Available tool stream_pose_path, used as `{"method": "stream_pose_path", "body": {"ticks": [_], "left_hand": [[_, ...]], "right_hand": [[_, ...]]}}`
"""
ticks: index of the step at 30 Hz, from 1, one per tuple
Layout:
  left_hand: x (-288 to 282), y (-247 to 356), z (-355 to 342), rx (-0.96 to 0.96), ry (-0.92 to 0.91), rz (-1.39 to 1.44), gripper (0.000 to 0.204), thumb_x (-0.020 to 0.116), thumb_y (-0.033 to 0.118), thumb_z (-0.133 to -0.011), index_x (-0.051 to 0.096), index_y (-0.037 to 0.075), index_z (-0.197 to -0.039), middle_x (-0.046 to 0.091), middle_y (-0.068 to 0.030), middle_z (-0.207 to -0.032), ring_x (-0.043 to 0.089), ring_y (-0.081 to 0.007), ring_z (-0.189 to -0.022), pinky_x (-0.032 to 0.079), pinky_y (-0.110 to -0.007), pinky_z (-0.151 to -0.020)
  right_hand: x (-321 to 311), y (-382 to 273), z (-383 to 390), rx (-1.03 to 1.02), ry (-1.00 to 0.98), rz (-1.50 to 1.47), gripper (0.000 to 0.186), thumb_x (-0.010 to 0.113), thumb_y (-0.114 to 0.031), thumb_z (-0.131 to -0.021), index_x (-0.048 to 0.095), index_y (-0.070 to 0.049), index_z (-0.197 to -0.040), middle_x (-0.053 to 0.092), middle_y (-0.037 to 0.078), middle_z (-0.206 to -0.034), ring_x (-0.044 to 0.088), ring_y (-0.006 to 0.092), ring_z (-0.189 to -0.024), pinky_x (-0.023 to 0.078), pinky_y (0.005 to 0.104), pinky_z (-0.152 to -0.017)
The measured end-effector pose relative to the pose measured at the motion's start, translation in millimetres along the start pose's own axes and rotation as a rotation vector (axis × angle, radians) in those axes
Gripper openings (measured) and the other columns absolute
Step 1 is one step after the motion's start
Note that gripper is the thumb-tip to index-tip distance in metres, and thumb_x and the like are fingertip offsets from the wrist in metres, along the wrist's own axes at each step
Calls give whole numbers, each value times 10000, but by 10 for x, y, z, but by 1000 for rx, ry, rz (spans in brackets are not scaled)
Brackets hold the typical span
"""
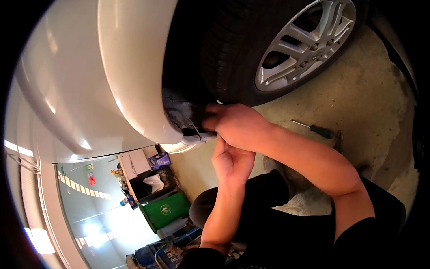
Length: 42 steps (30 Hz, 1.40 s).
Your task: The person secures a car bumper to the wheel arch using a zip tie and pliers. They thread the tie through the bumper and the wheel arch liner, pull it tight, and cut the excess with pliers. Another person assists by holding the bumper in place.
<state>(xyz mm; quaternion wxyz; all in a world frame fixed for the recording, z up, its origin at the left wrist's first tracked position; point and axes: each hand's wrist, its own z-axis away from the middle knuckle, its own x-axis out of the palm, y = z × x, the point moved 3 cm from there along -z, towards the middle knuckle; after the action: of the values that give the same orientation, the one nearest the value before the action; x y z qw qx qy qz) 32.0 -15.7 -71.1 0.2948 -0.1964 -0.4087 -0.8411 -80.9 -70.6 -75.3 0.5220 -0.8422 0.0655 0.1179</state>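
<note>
Behind the wheel, both my hands meet at the lower corner of a white car's bumper [134, 80]. My right hand [244, 125] comes in from the right, its fingers curled against the black wheel arch liner [179, 110]. Just below it, my left hand [233, 163] is turned palm up, thumb and fingers drawn together at the bumper's lower edge. Whatever the fingertips pinch is hidden behind the hands and in dark shadow. The tyre [224, 58] with its silver alloy rim [309, 47] stands right above my right hand.
A screwdriver [320, 131] with a dark handle lies on the concrete floor [358, 89] right of my forearms. Further back at the lower left are a green bin [165, 210], a cabinet [133, 163] and a purple jug [160, 160]. My bent knee [204, 204] is beside my left forearm.
</note>
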Motion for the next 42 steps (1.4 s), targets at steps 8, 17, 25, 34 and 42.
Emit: {"method": "stream_pose_path", "body": {"ticks": [8,17,25,34,42], "left_hand": [[-14,-58,-30,-5,-48,132,443,505,262,-1046,527,13,-1411,566,-113,-1464,505,-271,-1378,352,-447,-1197],[13,-28,-105,-16,-34,141,445,518,208,-1016,523,-14,-1401,557,-134,-1469,486,-287,-1393,335,-460,-1210],[161,-103,-80,-33,-130,158,444,527,135,-1000,512,-28,-1412,550,-139,-1476,487,-301,-1390,331,-465,-1216],[138,-207,-188,112,-208,-23,369,500,218,-1057,502,73,-1395,541,-67,-1460,486,-235,-1385,377,-437,-1186],[278,-180,-129,372,23,3,131,677,221,-1001,603,115,-983,582,12,-916,483,-104,-766,416,-281,-723]], "right_hand": [[59,44,11,-169,47,125,215,627,-185,-825,710,-132,-1016,644,30,-1129,693,252,-985,616,406,-717],[50,-19,-80,-81,-1,219,209,621,-204,-825,726,-176,-1003,659,-30,-1080,718,224,-801,586,382,-538],[-61,-78,-104,-49,-32,333,123,627,-181,-815,722,-161,-891,665,-29,-1031,720,209,-711,567,369,-494],[-261,-249,-251,-76,-295,537,161,637,-155,-818,717,-118,-953,682,48,-993,730,275,-759,591,394,-589],[-831,267,947,111,-75,322,217,604,-233,-910,660,-63,-1033,660,123,-1019,703,345,-826,572,480,-696]]}}
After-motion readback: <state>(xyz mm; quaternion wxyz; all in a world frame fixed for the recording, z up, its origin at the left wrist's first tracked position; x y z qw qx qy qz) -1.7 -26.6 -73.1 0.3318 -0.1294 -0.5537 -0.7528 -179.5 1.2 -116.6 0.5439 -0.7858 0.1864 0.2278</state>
